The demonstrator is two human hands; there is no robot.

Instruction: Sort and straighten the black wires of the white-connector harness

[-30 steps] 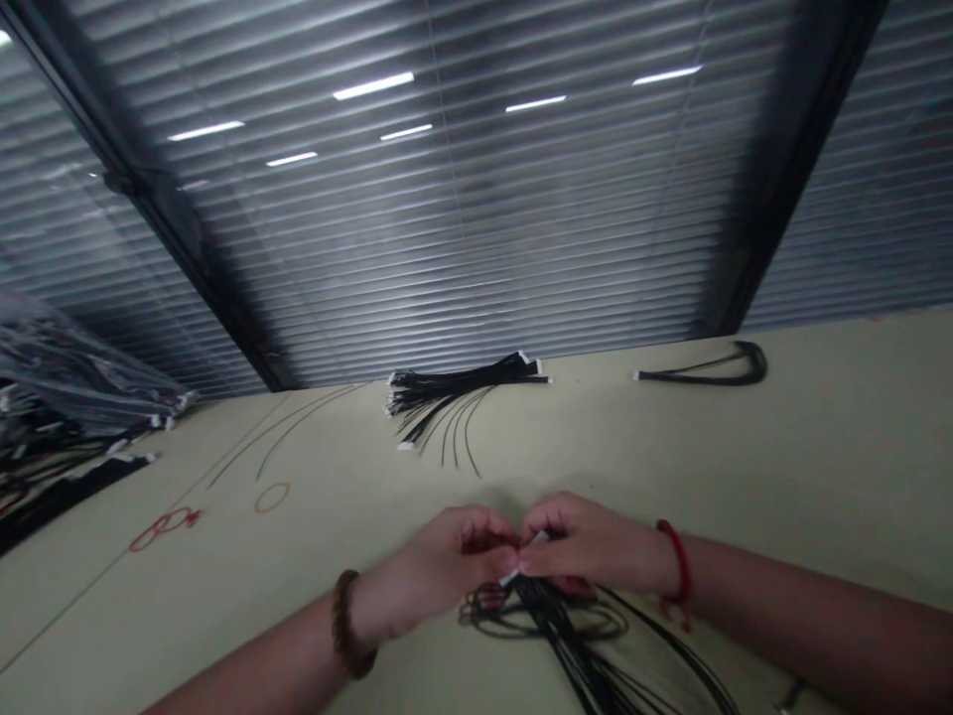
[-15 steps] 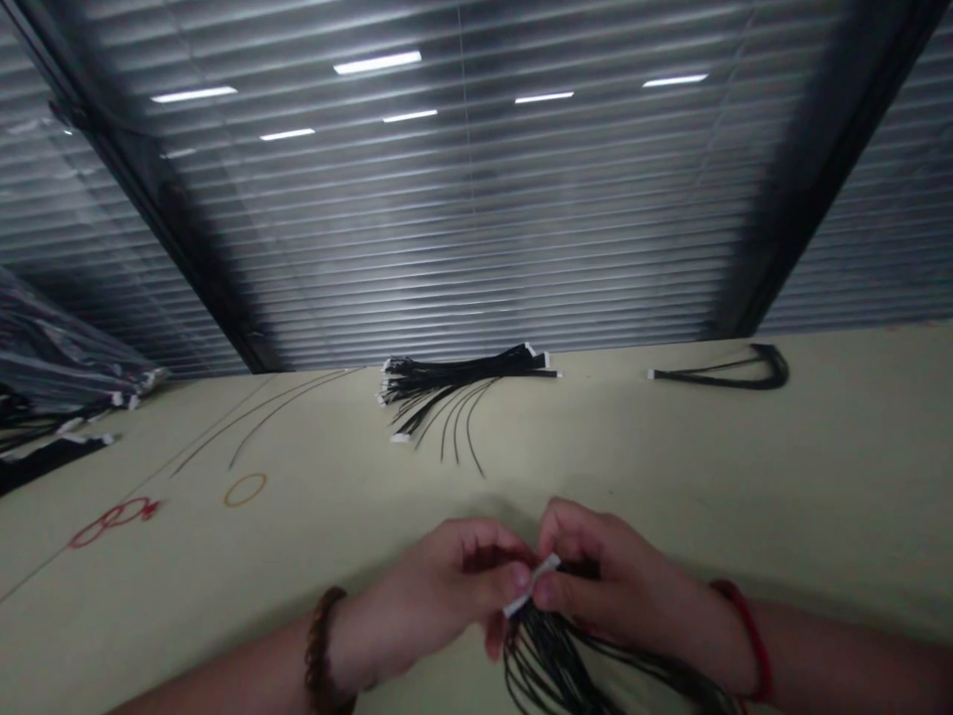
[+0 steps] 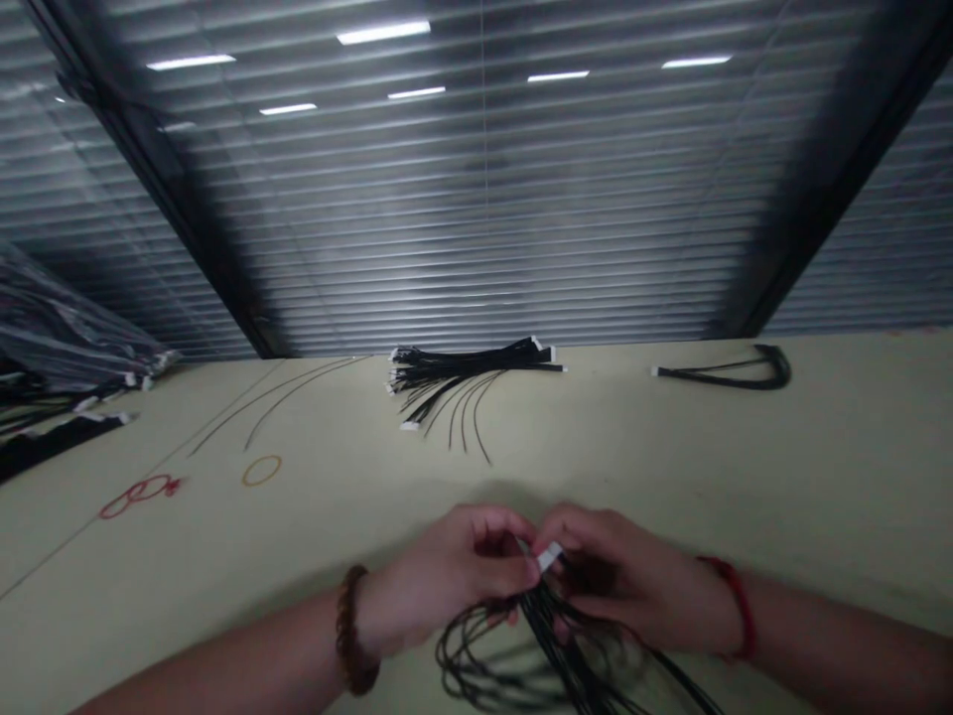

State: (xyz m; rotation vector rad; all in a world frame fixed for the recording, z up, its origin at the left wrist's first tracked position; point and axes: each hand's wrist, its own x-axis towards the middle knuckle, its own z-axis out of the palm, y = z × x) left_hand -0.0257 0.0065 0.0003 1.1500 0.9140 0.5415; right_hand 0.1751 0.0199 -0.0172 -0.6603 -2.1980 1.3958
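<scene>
Two bare hands work close together over a pale green tabletop (image 3: 819, 477): left hand (image 3: 439, 576) and right hand (image 3: 625, 581) both pinch a small white plastic connector (image 3: 549, 556) between their fingers. It ends a loose bundle of thin black wires (image 3: 551, 636) lying below the hands. Farther ahead lies a fanned bunch of black wires (image 3: 462, 372) with white connectors.

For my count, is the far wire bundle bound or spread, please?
Spread: the far wire bundle fans apart, with no tie visible.
</scene>
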